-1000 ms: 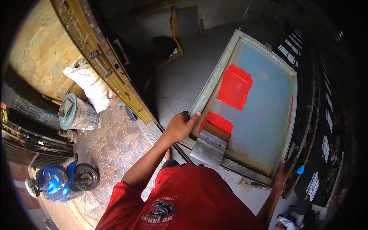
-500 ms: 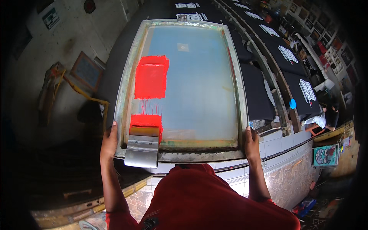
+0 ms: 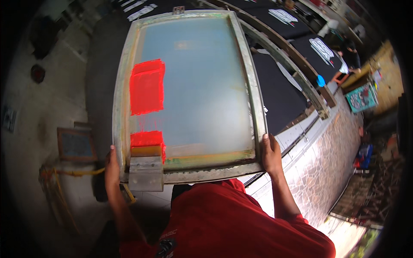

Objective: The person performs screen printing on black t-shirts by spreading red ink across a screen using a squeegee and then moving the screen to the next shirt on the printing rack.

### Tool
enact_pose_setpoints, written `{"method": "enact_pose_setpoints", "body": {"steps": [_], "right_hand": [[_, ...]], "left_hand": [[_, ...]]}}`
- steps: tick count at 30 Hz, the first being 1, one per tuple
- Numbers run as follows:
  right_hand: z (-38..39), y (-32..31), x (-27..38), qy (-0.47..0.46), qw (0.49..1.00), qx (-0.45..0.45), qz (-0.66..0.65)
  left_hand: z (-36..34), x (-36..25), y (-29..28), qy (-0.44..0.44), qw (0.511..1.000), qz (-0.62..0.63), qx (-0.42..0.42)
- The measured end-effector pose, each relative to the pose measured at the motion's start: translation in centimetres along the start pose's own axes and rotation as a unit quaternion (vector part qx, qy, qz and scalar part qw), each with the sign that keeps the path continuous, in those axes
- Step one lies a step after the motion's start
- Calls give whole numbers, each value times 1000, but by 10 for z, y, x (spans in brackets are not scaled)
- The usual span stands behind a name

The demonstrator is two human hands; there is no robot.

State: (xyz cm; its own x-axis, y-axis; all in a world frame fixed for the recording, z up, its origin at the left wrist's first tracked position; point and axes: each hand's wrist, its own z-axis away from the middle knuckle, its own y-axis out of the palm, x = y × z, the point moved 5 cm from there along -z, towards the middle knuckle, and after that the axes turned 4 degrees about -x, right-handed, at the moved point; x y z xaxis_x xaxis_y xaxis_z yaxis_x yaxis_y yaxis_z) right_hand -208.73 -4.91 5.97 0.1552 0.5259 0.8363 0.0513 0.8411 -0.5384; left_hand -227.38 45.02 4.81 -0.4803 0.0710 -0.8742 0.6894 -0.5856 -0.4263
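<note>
Before a red shirt (image 3: 232,215), a screen (image 3: 202,94) is held out by its near corners.

Far left, a small frame (image 3: 77,144) is near a yellow bar (image 3: 92,171). The left hand (image 3: 112,170) is clamped on the screen's near left corner, thumb up along the edge. Just right of that corner, a metal-gripped squeegee (image 3: 146,172) rests over the near rim, its amber blade touching a patch of red ink (image 3: 147,139); a larger patch lies farther up the mesh, with thin red streaks between. The right hand (image 3: 272,157) is clamped on the near right corner, thumb on top, fingers mostly hidden beneath. Beyond it, black cloths (image 3: 282,103), some with white prints, lie along a railed bench (image 3: 316,102). Farther right are a blue object (image 3: 320,81) on a rail, another person (image 3: 350,56) and a teal picture (image 3: 361,98).
</note>
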Motion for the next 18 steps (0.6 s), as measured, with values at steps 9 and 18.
{"method": "enact_pose_setpoints", "body": {"steps": [9, 18], "right_hand": [[96, 125, 7, 63, 983, -172, -10], [221, 143, -13, 150, 917, -370, 18]], "left_hand": [[-211, 22, 10, 67, 981, -25, 182], [-248, 15, 115, 214, 881, -100, 411]]}}
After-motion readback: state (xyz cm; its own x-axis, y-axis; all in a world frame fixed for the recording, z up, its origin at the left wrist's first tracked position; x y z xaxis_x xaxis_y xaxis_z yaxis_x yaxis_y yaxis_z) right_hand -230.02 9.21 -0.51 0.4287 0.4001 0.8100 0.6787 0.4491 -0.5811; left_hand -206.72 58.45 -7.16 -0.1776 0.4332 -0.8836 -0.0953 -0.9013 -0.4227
